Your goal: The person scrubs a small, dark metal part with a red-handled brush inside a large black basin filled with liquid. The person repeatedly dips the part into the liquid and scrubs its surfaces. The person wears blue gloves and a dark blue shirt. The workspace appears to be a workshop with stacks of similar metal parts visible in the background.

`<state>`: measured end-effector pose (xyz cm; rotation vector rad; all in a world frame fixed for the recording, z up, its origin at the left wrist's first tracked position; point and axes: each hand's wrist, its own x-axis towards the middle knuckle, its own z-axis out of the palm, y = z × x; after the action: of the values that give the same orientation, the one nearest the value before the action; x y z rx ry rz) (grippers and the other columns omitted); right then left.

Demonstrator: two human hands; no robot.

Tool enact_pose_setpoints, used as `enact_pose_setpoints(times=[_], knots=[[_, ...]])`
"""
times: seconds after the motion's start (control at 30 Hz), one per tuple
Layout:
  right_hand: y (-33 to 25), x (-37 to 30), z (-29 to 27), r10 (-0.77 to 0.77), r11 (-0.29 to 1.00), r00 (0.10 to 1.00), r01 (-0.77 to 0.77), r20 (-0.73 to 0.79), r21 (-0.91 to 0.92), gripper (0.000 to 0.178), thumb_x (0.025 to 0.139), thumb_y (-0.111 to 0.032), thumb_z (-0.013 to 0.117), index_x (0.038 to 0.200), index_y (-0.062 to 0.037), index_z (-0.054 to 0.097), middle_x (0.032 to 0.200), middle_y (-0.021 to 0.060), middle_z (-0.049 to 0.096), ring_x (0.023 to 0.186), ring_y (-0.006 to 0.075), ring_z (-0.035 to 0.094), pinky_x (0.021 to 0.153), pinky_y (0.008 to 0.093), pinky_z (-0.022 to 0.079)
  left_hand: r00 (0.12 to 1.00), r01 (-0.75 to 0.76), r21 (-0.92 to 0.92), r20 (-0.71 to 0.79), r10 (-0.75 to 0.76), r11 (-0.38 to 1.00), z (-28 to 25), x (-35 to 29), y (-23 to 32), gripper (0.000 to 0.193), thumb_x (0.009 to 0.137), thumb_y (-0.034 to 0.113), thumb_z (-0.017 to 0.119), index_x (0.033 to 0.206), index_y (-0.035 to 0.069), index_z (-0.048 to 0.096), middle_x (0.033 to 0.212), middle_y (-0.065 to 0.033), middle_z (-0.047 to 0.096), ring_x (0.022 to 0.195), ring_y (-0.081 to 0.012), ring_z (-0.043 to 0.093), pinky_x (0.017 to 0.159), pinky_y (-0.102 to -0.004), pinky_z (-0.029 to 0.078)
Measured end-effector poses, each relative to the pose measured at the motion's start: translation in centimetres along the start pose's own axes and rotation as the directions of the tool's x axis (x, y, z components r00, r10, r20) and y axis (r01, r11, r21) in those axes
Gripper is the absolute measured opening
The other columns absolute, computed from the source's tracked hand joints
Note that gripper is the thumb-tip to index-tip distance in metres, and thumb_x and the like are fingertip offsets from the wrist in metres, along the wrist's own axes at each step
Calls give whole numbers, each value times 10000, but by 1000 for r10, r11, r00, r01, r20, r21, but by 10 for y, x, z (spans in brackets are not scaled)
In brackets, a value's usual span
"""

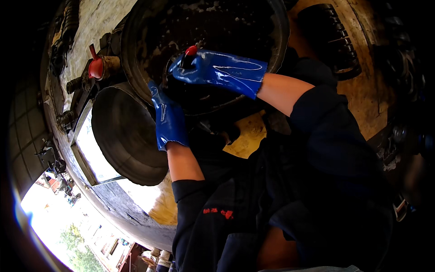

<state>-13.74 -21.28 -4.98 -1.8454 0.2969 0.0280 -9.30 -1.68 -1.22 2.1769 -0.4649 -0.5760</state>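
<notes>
Both my hands wear shiny blue rubber gloves and work over a wide, round dark basin of dark liquid with pale flecks. My right hand is closed round a tool whose red end sticks out above the fingers; the rest of the tool is hidden. Close below it, at the basin's near left rim, my left hand has its fingers curled by a dark part between the hands. That part is too dark to name, and most of the left fingers are hidden.
A second round, dark tub leans left of the basin. Beyond it are a red funnel-shaped thing and dark metal parts. A black ribbed piece lies on the brown floor at the right. A yellowish patch shows below the basin.
</notes>
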Motion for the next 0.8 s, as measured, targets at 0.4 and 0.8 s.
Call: enact_pose_setpoints(times=[0.4,0.8], knots=[[35,-25,-36,415,892,765,-235,-492,387,309,942,-306,626,963,-19,739,837,126,734,789,231,697,751,358,536,857,464,-574,99,-505,675,10,10,60,490,1119,258,437,1528,-12,419,1450,-172,567,1320,-302,530,1183,-320,309],[-23,-14,-28,43,980,986,-73,159,187,206,990,-270,588,1014,-89,683,897,83,684,853,183,654,819,363,544,840,477,-612,104,-533,631,3,-1,55,477,1086,333,497,1406,-18,522,1292,-150,629,1144,-278,592,1023,-327,407]])
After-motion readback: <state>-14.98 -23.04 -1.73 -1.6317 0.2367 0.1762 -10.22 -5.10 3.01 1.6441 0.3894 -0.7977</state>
